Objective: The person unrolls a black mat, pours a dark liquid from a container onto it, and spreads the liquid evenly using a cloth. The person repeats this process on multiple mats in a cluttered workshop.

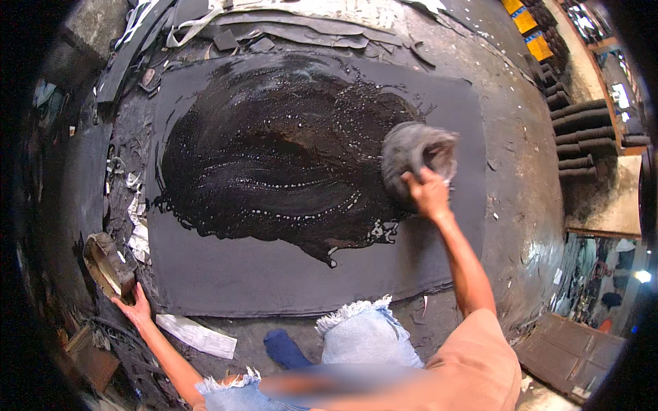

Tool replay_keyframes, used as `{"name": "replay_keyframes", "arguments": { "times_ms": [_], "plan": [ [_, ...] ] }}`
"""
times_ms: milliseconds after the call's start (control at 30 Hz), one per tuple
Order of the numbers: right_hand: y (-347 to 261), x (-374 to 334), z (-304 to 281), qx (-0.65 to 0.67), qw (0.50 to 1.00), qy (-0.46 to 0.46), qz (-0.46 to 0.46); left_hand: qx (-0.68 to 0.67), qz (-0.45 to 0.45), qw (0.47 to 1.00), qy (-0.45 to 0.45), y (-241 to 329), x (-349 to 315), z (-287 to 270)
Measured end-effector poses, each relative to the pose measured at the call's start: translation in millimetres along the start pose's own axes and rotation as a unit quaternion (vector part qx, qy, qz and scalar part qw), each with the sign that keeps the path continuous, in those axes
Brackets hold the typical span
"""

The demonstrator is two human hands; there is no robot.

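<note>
My right hand (430, 192) is closed on a grey, shaggy, rounded bundle (404, 157) with a dark hollow at its right side. Motion blurs the bundle a little, and its material is hard to make out. It rests at the right edge of a wet black liquid (274, 157), which lies swirled and dotted with bubbles over a large dark grey sheet (240, 274). Away to the left, my left hand (133, 308) grips the near rim of a dirt-caked bowl (106, 267) with a pale inside. The bowl is tilted and stands off the sheet.
Scraps and strips of dark material (295, 33) lie beyond the sheet. A pale flat strip (197, 335) lies near its front left corner, beside a dark blue piece (286, 351). Stacked dark rolls (582, 133) stand far right, above a brown panel (572, 353).
</note>
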State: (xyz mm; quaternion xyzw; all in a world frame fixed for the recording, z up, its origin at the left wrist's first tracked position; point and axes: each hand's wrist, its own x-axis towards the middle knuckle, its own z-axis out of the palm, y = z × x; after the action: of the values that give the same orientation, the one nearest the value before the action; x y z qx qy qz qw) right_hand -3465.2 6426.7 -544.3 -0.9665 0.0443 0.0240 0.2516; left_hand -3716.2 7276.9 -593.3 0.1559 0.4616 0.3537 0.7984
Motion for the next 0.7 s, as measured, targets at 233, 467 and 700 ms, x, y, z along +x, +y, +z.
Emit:
{"name": "replay_keyframes", "arguments": {
  "times_ms": [233, 467, 700],
  "plan": [
    [59, 241, -5, -0.101, 0.984, 0.127, 0.078, 0.026, -0.061, 0.997, 0.029, -9, 2, 13],
    [-73, 257, 51, -0.091, 0.992, 0.024, -0.081, 0.055, 0.009, 0.994, 0.094, -5, 13, 30],
    [29, 75, -22, 0.009, 0.989, -0.045, -0.139, 0.128, 0.07, 0.981, 0.128, -21, -36, 40]
  ]
}}
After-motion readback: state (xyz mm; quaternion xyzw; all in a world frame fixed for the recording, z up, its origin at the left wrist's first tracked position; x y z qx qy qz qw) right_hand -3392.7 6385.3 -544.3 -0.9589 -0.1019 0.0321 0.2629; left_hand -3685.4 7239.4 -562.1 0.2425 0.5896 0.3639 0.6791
